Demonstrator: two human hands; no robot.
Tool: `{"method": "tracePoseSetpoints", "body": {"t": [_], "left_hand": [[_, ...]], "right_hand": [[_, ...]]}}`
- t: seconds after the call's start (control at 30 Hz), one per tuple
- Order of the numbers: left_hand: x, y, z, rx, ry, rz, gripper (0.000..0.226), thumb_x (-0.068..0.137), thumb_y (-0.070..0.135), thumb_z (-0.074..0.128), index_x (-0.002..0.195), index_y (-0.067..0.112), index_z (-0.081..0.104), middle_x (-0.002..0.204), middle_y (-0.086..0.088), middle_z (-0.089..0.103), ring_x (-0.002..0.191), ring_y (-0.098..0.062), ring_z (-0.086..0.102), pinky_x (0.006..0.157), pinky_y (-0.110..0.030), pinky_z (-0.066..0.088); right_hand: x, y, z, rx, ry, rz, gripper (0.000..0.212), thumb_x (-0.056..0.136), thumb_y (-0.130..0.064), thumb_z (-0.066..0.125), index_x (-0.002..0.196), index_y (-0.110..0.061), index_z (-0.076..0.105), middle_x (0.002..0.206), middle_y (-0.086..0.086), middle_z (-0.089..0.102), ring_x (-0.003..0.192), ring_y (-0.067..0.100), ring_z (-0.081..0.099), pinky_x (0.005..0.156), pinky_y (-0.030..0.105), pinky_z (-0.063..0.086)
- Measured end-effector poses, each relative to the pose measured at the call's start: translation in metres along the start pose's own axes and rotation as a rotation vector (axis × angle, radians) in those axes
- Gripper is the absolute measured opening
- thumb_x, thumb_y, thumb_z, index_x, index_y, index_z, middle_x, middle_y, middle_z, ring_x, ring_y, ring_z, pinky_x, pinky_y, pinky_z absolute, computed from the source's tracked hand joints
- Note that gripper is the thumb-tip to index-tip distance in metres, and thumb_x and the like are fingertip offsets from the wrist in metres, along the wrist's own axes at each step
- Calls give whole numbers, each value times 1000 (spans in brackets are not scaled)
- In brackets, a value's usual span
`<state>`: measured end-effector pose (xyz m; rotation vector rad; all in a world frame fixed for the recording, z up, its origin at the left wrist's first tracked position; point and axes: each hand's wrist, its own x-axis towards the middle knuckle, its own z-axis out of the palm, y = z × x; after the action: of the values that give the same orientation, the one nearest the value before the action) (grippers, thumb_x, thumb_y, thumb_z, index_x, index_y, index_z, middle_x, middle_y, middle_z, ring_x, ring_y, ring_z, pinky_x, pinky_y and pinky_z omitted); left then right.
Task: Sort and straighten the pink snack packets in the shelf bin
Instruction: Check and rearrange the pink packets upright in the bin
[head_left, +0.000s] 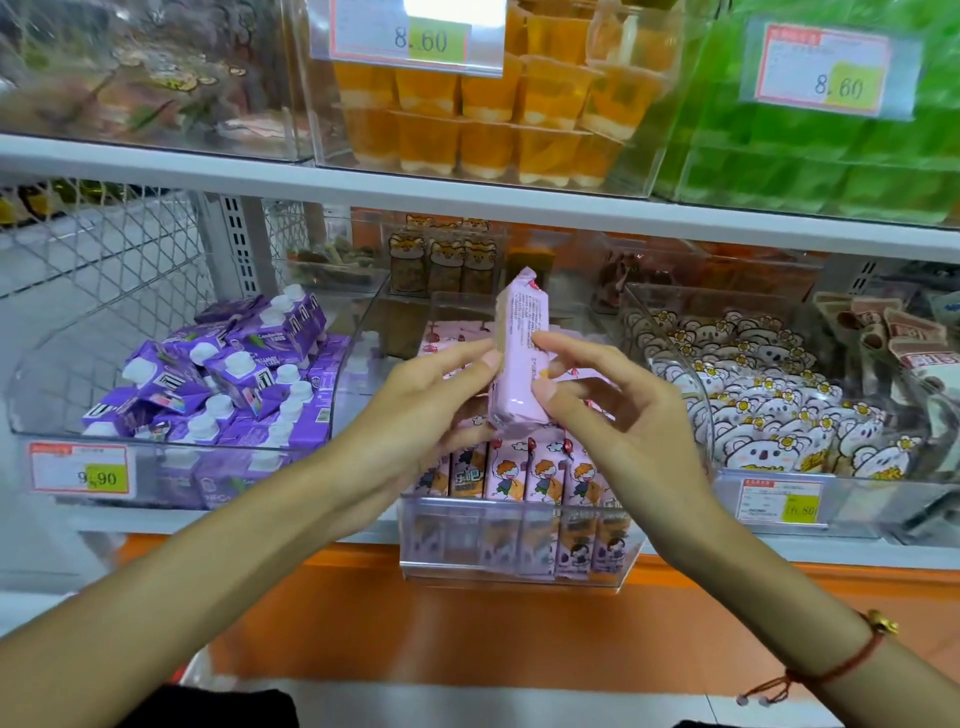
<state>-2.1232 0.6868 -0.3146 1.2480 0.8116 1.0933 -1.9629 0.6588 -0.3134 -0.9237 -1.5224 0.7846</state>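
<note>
Pink pkt (519, 358) upright btwn both hands, above bin (514, 540)

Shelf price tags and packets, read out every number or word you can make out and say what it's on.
"8.60": tag on the orange jelly cup bin.
"8.60": tag on the green bin.
"9.90": tag on the purple drink carton bin.
Tag on the koala snack bin: too blurred.
Held pink packet print: too small.

The white shelf (363, 538) carried clear bins: the pink-packet bin (514, 540) directly below the grip, a purple-carton bin (171, 467) to its left, a koala-packet bin (852, 499) to its right.
</note>
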Motion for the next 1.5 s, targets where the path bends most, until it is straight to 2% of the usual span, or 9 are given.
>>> {"method": "tracePoseSetpoints", "body": {"t": [0.2,0.37,0.73,0.87,1.03,1.13,1.23,1.33,1.5], "left_hand": [[1,1,0,-95,-16,-91,29,96,23,51,122,19,63,108,-1,73,99,-15,70,81,-27,58],[-1,7,1,-86,78,-117,31,84,33,67,111,18,69,96,-1,76,82,-7,72,62,-19,56],[-3,6,0,32,180,-38,30,82,32,71,109,19,71,88,6,76,80,0,71,56,-11,51],[-5,6,2,1,168,5,44,79,24,74,119,14,61,100,2,75,87,-8,72,63,-15,55],[-1,8,-10,246,269,183,88,61,31,80,138,33,37,135,14,52,115,-2,58,89,-22,52],[0,8,-12,452,263,351,63,75,30,75,131,34,46,130,18,53,113,7,54,91,-12,44],[-1,5,-12,517,147,329,40,80,28,72,117,28,59,111,16,64,101,4,60,82,-12,48],[-1,3,-12,531,33,337,45,82,15,73,122,26,58,112,19,64,104,7,58,78,-9,50],[9,8,-26,611,129,463,28,83,23,70,106,37,62,91,15,69,90,4,64,72,-7,48]], "right_hand": [[0,-1,-1,11,8,11,25,87,-7,65,108,-21,68,85,-9,59,70,3,60,69,17,53],[0,2,-2,-6,-15,100,34,82,-36,61,113,-22,67,99,3,70,84,10,69,83,32,57],[-1,6,-3,16,-101,148,37,73,-42,66,108,-28,65,84,-2,71,77,7,69,77,19,55],[-3,8,3,-145,-43,59,48,68,-39,77,112,-30,61,102,3,62,85,16,65,72,23,55],[2,12,-5,-140,-25,45,27,84,-17,70,110,-23,65,98,1,69,80,7,66,73,19,53],[5,16,-8,-87,13,118,23,87,-27,64,109,-21,62,94,25,64,83,29,64,72,31,55],[11,20,-14,30,104,213,25,90,-34,57,107,-17,64,95,5,73,84,18,70,78,26,56],[17,24,-22,80,154,264,31,91,-38,55,104,-13,68,98,12,72,84,24,67,86,35,54],[27,27,-26,42,116,272,37,91,-43,53,116,-17,61,100,3,71,85,17,70,80,28,57]]}}
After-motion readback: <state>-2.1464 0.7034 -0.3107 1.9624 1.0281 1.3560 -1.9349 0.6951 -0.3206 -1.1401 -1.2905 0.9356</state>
